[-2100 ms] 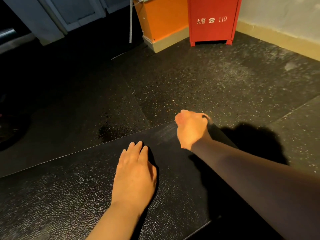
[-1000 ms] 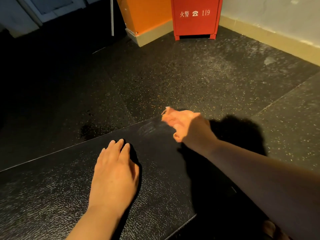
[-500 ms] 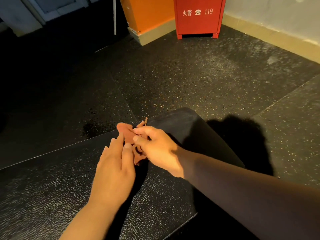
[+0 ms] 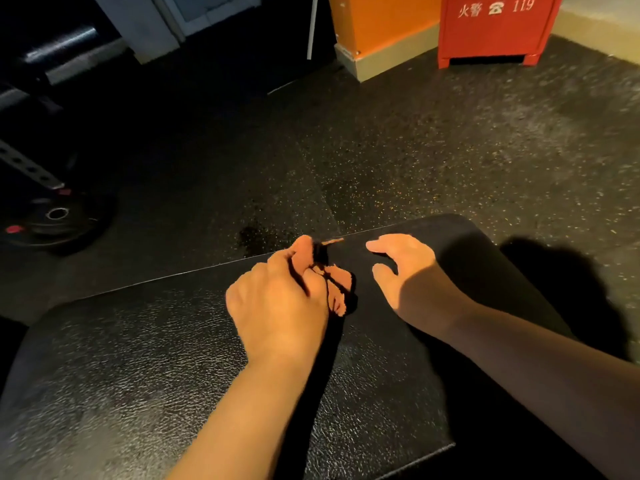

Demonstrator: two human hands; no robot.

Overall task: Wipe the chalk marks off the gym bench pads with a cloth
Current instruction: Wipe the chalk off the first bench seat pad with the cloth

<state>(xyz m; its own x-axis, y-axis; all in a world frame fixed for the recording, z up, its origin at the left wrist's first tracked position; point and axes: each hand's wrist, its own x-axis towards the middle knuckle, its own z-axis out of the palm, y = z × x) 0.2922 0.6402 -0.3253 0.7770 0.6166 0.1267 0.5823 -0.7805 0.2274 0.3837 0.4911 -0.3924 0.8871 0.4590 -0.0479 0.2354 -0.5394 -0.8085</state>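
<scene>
The cloth [image 4: 337, 285] is gripped in the curled fingers of the left hand [image 4: 277, 303] at the far edge of the bench pad [image 4: 138, 358]. The right hand [image 4: 405, 275] is held loosely spread and empty. The cloth is judged light and limp, and is best held bunched.

And the left grip [image 4: 277, 299] was bunched round the reddish-brown cloth [image 4: 337, 289], fingers curled tight, right up at the far edge of the black textured worktop [image 4: 138, 358]. The cloth spilled out to the right of the knuckles, with a scrap poking past the edge. The right grip [image 4: 405, 275] sat just beside it, fingers loose and spread, holding nothing. Whether its fingertips touched the pad was hard to say. Beyond lay the speckled rubber floor [image 4: 415, 150], with a dark patch [image 4: 252, 237] close to the edge. At the back stood a red cabinet [image 4: 495, 29] marked 119, with an orange box [image 4: 377, 19] beside it. A weight plate [image 4: 52, 223] lay off left in shadow.
</scene>
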